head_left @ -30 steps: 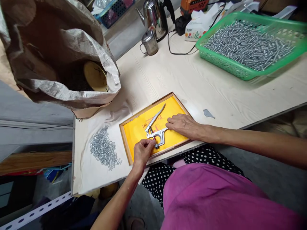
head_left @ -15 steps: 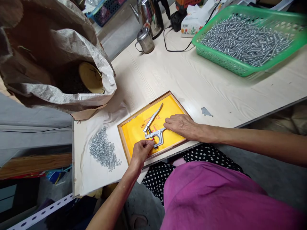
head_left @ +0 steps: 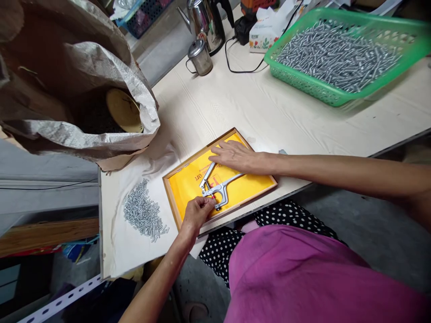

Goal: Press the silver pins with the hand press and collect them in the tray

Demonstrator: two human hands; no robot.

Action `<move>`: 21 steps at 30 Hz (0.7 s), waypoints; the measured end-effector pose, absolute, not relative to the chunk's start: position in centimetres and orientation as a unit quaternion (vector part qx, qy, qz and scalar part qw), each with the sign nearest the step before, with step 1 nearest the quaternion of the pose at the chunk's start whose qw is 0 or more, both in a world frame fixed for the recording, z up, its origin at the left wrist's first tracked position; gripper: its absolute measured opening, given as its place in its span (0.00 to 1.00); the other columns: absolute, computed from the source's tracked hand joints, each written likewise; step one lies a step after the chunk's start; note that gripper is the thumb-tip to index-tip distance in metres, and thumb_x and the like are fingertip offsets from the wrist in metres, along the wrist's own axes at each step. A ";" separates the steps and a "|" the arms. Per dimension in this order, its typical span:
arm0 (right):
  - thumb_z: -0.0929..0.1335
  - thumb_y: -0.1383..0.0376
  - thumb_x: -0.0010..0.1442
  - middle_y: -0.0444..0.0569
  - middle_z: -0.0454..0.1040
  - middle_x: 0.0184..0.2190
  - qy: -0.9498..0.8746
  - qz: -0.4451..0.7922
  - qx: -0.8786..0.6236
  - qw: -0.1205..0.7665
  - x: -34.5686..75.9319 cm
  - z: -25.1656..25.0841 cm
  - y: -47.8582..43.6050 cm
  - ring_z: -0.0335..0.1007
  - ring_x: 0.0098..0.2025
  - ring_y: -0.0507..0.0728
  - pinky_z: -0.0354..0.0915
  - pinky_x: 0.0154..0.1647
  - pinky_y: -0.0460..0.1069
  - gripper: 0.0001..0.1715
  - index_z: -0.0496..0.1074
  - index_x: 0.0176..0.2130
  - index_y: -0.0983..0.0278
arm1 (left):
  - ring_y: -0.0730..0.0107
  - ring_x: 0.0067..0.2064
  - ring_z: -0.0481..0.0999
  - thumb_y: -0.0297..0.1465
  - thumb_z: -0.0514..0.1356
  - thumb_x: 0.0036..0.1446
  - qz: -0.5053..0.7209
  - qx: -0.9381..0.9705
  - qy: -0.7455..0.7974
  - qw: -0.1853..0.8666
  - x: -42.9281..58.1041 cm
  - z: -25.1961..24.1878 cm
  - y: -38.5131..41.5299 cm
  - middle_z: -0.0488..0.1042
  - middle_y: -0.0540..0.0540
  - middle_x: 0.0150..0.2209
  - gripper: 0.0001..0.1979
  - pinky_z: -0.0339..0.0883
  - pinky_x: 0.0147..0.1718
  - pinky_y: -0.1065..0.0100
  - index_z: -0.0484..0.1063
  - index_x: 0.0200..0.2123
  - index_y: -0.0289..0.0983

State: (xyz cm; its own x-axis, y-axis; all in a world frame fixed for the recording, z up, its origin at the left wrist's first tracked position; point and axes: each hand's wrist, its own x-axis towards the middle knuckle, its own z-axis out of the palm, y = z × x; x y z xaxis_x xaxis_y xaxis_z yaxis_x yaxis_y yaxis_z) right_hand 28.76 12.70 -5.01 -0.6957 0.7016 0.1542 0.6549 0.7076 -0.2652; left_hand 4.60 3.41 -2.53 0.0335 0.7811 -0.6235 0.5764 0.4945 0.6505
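Note:
Grey metal snap-fastener pliers (head_left: 218, 189) lie in a shallow wooden tray (head_left: 174, 210) with a yellow printed lining (head_left: 182, 188). Their two handles are spread apart, and a spring and a red part show near the jaws. My left hand (head_left: 196, 214) is closed in a pinch at the jaw end; whatever sits between thumb and finger is hidden. Over the upper handle lies my right hand (head_left: 235, 158), palm down with its fingers stretched out, covering that handle's end. Left of the tray is a pile of small silvery metal pieces (head_left: 144, 213).
A green basket (head_left: 303, 85) full of silvery metal pieces stands at the back right. A large woven sack (head_left: 111, 139) with a yellow bowl (head_left: 123, 110) inside fills the left. Behind are a lidded metal cup (head_left: 202, 60), a kettle (head_left: 208, 27) and a tissue pack (head_left: 262, 38).
My right hand has moved from the lower handle up and left onto the upper handle. My left hand stays pinched at the jaws. The view has shifted slightly.

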 end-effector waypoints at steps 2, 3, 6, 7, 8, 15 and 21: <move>0.57 0.74 0.69 0.57 0.72 0.47 -0.920 0.060 -0.378 0.087 27.9 -5.1 13.9 0.61 0.52 0.63 0.58 0.46 0.57 0.16 0.72 0.43 0.66 | 0.75 0.23 0.61 0.56 0.69 0.38 0.092 0.500 0.690 0.515 4.6 -2.6 3.3 0.67 0.52 0.19 0.29 0.52 0.24 0.70 0.75 0.26 0.34; 0.57 0.74 0.69 0.56 0.73 0.45 -0.921 0.045 -0.379 0.075 27.6 -5.1 14.3 0.61 0.52 0.63 0.58 0.46 0.57 0.16 0.72 0.42 0.66 | 0.75 0.23 0.61 0.56 0.69 0.38 0.091 0.505 0.691 0.510 4.6 -2.6 3.2 0.67 0.52 0.19 0.29 0.53 0.25 0.70 0.75 0.25 0.34; 0.57 0.74 0.69 0.56 0.74 0.44 -0.929 0.030 -0.360 0.074 27.3 -5.2 14.9 0.62 0.49 0.62 0.58 0.44 0.56 0.17 0.73 0.41 0.66 | 0.74 0.23 0.62 0.54 0.68 0.41 0.092 0.517 0.694 0.492 4.6 -2.7 3.1 0.67 0.52 0.20 0.26 0.54 0.25 0.70 0.75 0.25 0.34; 0.58 0.73 0.69 0.56 0.74 0.44 -0.929 0.031 -0.362 0.076 27.4 -5.2 14.8 0.62 0.48 0.62 0.58 0.43 0.56 0.16 0.73 0.41 0.66 | 0.74 0.24 0.62 0.53 0.68 0.41 0.092 0.522 0.694 0.487 4.6 -2.8 3.1 0.67 0.52 0.20 0.25 0.54 0.25 0.70 0.75 0.25 0.34; 0.59 0.71 0.69 0.56 0.74 0.44 -0.928 0.035 -0.364 0.077 27.6 -5.3 14.6 0.62 0.47 0.62 0.58 0.43 0.55 0.14 0.73 0.40 0.65 | 0.74 0.24 0.62 0.52 0.67 0.42 0.092 0.527 0.693 0.482 4.5 -2.9 3.1 0.68 0.51 0.21 0.24 0.54 0.25 0.70 0.75 0.25 0.34; 0.69 0.42 0.60 0.56 0.71 0.47 -0.933 0.052 -0.354 0.040 30.0 -4.6 12.1 0.59 0.53 0.68 0.58 0.52 0.60 0.34 0.72 0.51 0.66 | 0.71 0.25 0.66 0.48 0.64 0.47 0.087 0.557 0.686 0.459 4.2 -3.2 2.8 0.70 0.50 0.22 0.19 0.57 0.24 0.70 0.78 0.25 0.36; 0.71 0.39 0.55 0.56 0.70 0.49 -0.928 0.060 -0.368 0.009 30.0 -4.2 11.3 0.60 0.51 0.67 0.54 0.55 0.62 0.42 0.71 0.53 0.68 | 0.70 0.26 0.69 0.47 0.65 0.48 0.088 0.561 0.695 0.441 4.2 -3.1 2.7 0.72 0.49 0.23 0.18 0.58 0.25 0.70 0.78 0.25 0.36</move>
